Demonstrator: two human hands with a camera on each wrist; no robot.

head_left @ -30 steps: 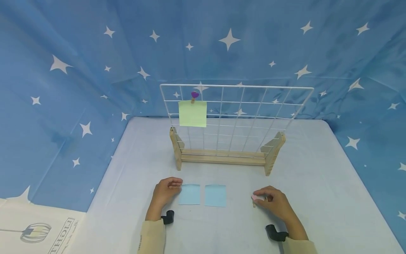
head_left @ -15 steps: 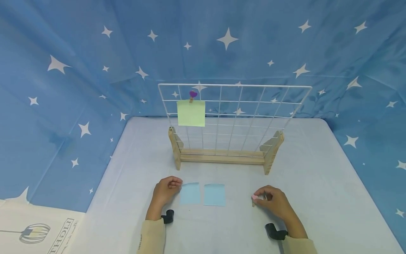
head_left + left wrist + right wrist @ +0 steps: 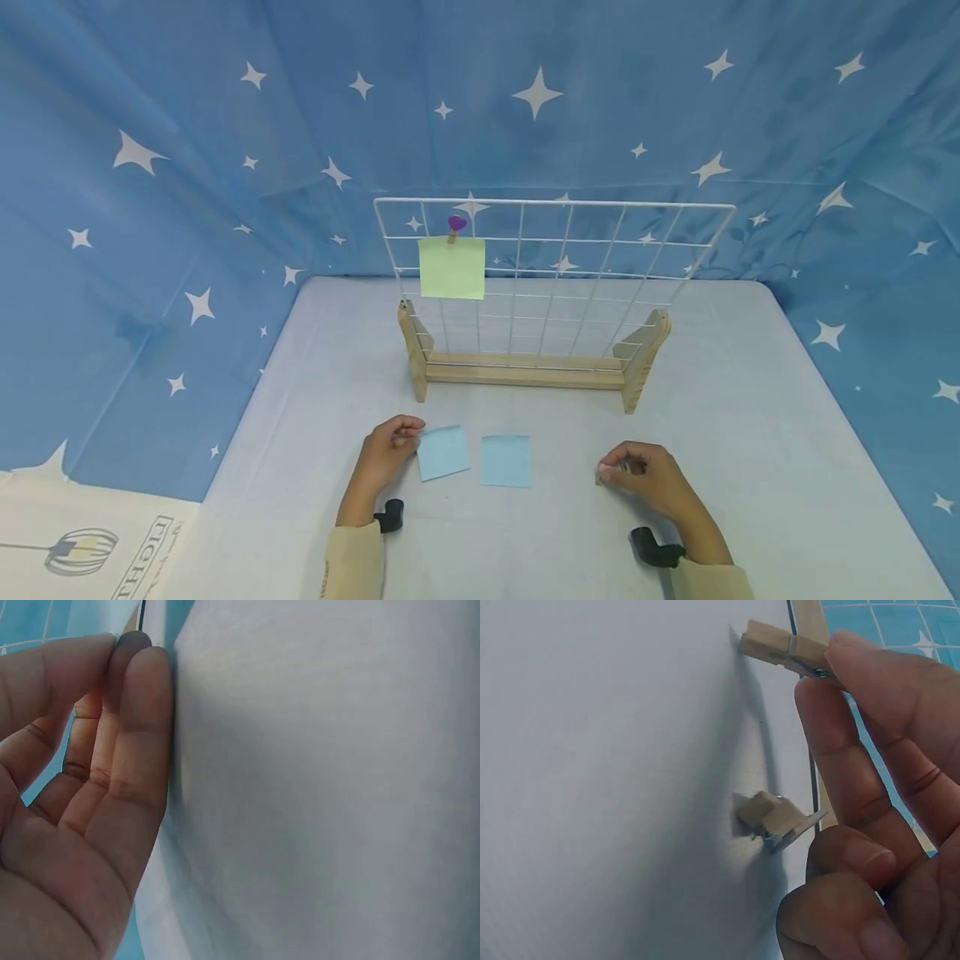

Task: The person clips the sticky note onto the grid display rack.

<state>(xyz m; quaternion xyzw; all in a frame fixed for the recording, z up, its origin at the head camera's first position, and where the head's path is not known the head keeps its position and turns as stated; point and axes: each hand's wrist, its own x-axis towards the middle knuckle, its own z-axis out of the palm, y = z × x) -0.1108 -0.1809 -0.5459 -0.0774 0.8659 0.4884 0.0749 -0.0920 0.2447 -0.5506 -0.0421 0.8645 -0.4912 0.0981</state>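
Note:
My left hand (image 3: 382, 458) pinches the upper left corner of a blue sticky note (image 3: 444, 455), which lies slightly turned on the white table. In the left wrist view the thumb and fingertips (image 3: 146, 682) meet, with the note mostly hidden. Beside it lies a second blue sticky note (image 3: 506, 461), flat and untouched. Over at the right, my right hand (image 3: 652, 479) pinches a small wooden clothespin (image 3: 769, 643) between thumb and forefinger. Another small clothespin (image 3: 780, 817) rests on the table below those fingers, seen in the right wrist view.
Behind the notes stands a white wire grid (image 3: 555, 202) in a wooden base (image 3: 525, 377). A green sticky note (image 3: 452, 268) hangs at its upper left from a clothespin with a purple heart (image 3: 457, 222). Starry blue cloth surrounds the table.
The left hand has shifted a little left, and the left blue note has moved and turned with it. The right hand has tilted its clothespin slightly, so its pink top no longer shows clearly.

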